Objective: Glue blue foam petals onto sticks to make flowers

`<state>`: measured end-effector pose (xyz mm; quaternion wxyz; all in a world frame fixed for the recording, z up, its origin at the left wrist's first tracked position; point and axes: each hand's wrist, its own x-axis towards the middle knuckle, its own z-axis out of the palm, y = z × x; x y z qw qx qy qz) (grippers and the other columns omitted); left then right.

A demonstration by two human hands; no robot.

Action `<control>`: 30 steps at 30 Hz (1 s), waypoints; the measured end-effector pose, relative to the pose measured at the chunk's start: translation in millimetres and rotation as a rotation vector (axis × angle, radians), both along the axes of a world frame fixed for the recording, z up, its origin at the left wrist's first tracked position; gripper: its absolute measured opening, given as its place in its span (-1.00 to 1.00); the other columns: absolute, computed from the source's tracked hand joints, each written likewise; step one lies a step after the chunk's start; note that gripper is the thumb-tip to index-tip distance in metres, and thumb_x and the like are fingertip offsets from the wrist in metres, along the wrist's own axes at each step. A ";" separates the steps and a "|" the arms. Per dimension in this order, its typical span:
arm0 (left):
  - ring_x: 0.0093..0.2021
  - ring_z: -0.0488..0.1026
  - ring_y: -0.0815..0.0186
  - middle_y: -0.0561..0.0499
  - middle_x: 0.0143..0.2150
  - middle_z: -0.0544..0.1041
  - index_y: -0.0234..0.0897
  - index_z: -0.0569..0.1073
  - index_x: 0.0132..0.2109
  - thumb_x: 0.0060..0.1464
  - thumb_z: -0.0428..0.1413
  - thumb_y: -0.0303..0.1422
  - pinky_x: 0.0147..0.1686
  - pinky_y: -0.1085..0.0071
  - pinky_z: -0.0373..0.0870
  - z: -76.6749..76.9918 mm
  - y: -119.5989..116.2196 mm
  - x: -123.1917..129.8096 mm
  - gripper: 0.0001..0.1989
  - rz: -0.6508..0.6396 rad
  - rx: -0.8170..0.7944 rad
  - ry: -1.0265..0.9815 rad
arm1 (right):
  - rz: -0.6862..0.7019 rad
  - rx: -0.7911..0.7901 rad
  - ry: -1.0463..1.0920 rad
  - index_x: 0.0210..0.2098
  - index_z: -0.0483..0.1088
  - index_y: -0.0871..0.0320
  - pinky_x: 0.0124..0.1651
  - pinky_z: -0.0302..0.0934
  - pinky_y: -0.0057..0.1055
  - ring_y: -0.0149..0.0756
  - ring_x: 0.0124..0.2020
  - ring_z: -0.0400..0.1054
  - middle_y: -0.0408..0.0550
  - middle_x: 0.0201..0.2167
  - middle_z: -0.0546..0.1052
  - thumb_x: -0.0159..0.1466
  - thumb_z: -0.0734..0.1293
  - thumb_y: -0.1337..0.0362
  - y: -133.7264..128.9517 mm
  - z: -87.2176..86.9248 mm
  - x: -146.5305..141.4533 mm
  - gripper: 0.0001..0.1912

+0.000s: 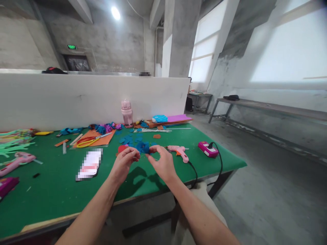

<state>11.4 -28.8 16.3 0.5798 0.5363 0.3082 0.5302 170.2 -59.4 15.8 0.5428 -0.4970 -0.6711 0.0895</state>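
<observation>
Above the table's front half, a blue flower of layered petals (143,147) hangs between my two hands. My right hand (163,162) pinches its right side between thumb and fingers. Close by on the left, my left hand (125,162) has its fingertips drawn together; what lies between them is too small to make out. Flat blue petal pieces (126,139) lie scattered just behind the flower. A red piece (122,148) shows behind my left fingers. To the right of my right hand rests a pink glue gun (180,151) on its side.
A magenta power box (208,149) with a black cord stands near the right table edge. Scissors (92,140) lie on orange sheets, behind a phone (90,164). At the back, a pink bottle (126,113) stands against the white partition (97,98). Another glue gun (19,161) lies left.
</observation>
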 end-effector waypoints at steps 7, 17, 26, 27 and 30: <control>-0.47 0.32 0.41 0.04 -0.52 0.41 -0.32 0.39 -0.46 -0.13 0.17 -0.36 -0.39 0.47 0.24 -1.2 -2.6 6.2 -0.88 0.026 -0.027 0.025 | 0.029 -0.004 -0.023 -0.33 0.37 0.14 -0.19 0.19 -0.36 -0.27 -0.28 0.34 -0.09 -0.37 0.49 0.14 0.28 0.29 -1.8 -1.4 -0.1 -0.90; -0.51 0.31 0.41 0.07 -0.58 0.39 -0.34 0.40 -0.49 -0.23 0.19 -0.39 -0.41 0.46 0.24 -0.1 -3.4 7.2 -0.87 0.091 -0.070 -0.009 | 0.036 -0.005 -0.066 -0.31 0.37 0.13 -0.19 0.20 -0.36 -0.27 -0.28 0.35 -0.10 -0.36 0.49 0.13 0.29 0.32 -1.2 -4.3 -1.5 -0.89; -0.50 0.31 0.41 0.05 -0.56 0.38 -0.33 0.37 -0.52 -0.11 0.13 -0.35 -0.42 0.45 0.25 -3.7 -1.5 6.1 -0.85 -0.023 -0.107 -0.125 | 0.039 0.003 -0.076 -0.32 0.38 0.12 -0.17 0.17 -0.34 -0.26 -0.27 0.33 -0.09 -0.36 0.49 0.13 0.28 0.33 -2.5 -1.6 -1.6 -0.89; -0.50 0.31 0.40 0.05 -0.56 0.38 -0.33 0.38 -0.52 -0.09 0.11 -0.32 -0.41 0.44 0.26 -3.9 -1.3 5.9 -0.83 -0.016 -0.098 -0.150 | 0.057 -0.007 -0.032 -0.32 0.38 0.13 -0.17 0.18 -0.35 -0.27 -0.27 0.34 -0.09 -0.36 0.49 0.13 0.28 0.34 -1.8 -1.7 -1.7 -0.89; -0.50 0.31 0.42 0.05 -0.54 0.38 -0.33 0.39 -0.50 -0.06 0.11 -0.30 -0.43 0.46 0.26 -4.3 -1.8 6.1 -0.82 0.003 -0.055 -0.132 | 0.182 -0.076 0.197 -0.33 0.38 0.14 -0.17 0.20 -0.38 -0.31 -0.30 0.36 -0.11 -0.37 0.49 0.11 0.30 0.30 2.2 -3.6 -1.7 -0.89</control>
